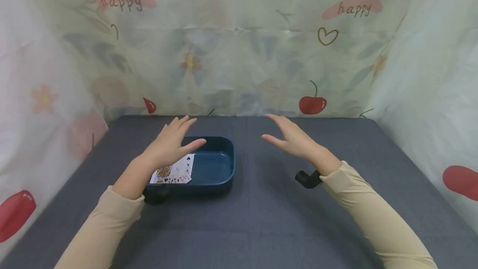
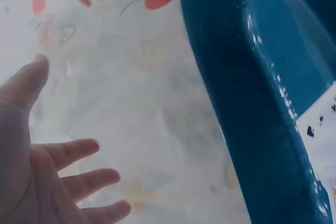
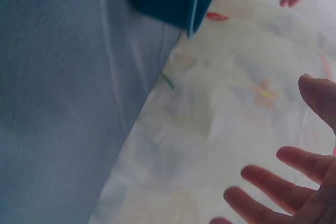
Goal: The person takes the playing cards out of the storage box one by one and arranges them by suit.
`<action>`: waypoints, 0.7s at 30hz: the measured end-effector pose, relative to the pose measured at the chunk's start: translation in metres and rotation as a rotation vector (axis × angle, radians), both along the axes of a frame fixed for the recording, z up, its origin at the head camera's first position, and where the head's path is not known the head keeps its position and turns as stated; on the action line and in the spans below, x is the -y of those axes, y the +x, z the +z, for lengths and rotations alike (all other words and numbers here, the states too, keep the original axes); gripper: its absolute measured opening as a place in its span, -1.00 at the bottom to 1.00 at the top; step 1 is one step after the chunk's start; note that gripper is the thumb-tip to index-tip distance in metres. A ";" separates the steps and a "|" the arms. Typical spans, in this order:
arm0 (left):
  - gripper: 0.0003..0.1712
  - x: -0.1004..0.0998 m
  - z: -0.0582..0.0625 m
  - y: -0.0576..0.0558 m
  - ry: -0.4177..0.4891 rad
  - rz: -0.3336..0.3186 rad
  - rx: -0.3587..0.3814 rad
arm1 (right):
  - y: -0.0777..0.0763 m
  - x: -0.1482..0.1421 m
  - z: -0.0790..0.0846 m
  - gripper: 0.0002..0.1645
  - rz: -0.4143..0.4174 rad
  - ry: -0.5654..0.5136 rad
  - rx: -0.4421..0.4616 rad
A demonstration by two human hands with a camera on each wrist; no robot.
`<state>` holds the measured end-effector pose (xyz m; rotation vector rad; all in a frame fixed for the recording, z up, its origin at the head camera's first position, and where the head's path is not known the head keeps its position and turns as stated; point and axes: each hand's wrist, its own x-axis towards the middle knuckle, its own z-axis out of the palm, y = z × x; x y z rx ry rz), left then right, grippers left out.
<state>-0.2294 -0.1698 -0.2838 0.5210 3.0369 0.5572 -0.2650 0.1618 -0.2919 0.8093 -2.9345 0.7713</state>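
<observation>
My left hand (image 1: pixel 169 144) hovers above the left part of a dark blue rectangular tray (image 1: pixel 232 163), its fingers and thumb spread and holding nothing. Inside the tray, toward its left side, lie playing cards (image 1: pixel 183 170); a face card and spades show, and my hand and wrist cover part of them. The left wrist view shows the tray's glossy wall (image 2: pixel 220 77) and a corner of a white card (image 2: pixel 320 135). To the right of the tray, my right hand (image 1: pixel 293 138) is raised over the table with fingers extended and nothing in its grasp.
A grey cloth covers the table (image 1: pixel 261 219). Behind it hangs a printed curtain (image 1: pixel 239 53) with cherries, hearts and "happy" lettering, and similar sheets close off both sides. A black wrist mount (image 1: pixel 308 179) juts out under the right wrist.
</observation>
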 end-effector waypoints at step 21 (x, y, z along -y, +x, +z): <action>0.03 0.096 -0.037 0.025 0.158 0.096 0.130 | -0.022 0.102 -0.001 -0.46 0.324 -0.131 0.207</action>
